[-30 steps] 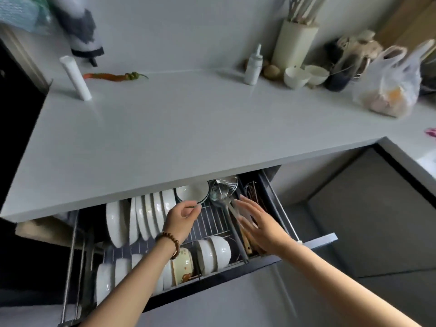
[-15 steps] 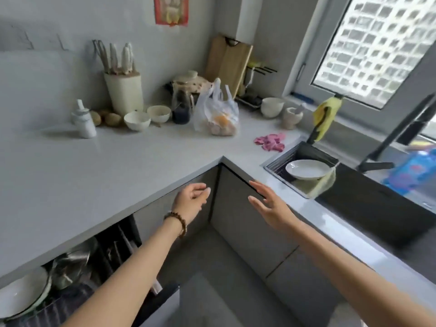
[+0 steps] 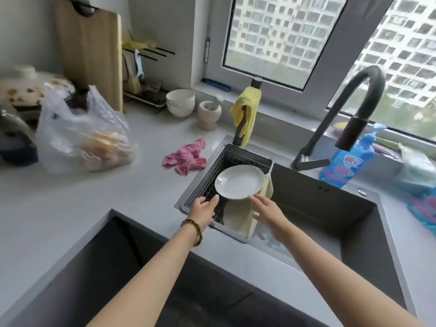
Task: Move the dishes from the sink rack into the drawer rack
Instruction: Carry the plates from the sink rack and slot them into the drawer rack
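The white plate [image 3: 239,181] lies flat in the sink rack [image 3: 208,173], over a cream cloth [image 3: 238,219] that hangs on the rack's edge. My left hand [image 3: 204,210] is at the plate's 7 o'clock, fingers straight and relaxed, gripping nothing. My right hand [image 3: 266,210] is at 5 o'clock, fingers spread, tips just at the rim; I cannot tell if they touch. A pink cloth [image 3: 186,158] lies on the tabletop [image 3: 94,197] at the plate's 10 o'clock.
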Available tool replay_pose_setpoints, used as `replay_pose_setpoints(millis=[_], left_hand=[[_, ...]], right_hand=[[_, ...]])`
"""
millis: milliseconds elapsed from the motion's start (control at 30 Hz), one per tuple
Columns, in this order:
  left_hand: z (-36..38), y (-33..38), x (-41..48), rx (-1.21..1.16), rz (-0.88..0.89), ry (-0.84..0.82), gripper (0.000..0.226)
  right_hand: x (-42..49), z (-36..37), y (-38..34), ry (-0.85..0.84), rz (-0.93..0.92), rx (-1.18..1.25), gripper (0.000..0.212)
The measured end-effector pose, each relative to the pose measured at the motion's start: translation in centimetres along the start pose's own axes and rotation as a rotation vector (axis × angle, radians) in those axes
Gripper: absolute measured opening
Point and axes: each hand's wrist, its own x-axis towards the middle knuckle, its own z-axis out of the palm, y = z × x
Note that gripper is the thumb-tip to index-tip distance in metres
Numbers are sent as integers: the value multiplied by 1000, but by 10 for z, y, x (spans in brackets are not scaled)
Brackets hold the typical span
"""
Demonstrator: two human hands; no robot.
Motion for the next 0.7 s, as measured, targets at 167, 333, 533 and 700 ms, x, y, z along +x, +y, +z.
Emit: replay_pose_setpoints(millis=[167, 333, 533, 700], left_hand=[[31, -7, 96, -9, -202, -24, 84], [53, -22, 168, 9, -306, -44, 97], [78, -36, 202, -69, -360, 16, 80], [76, -41, 213, -86, -398, 41, 77]], right_hand=[[69, 11, 8, -10, 287, 304, 62], [136, 18, 31, 41, 444, 529, 63], [189, 29, 53, 250, 489, 762, 48], [198, 34, 57, 371, 431, 735, 42]])
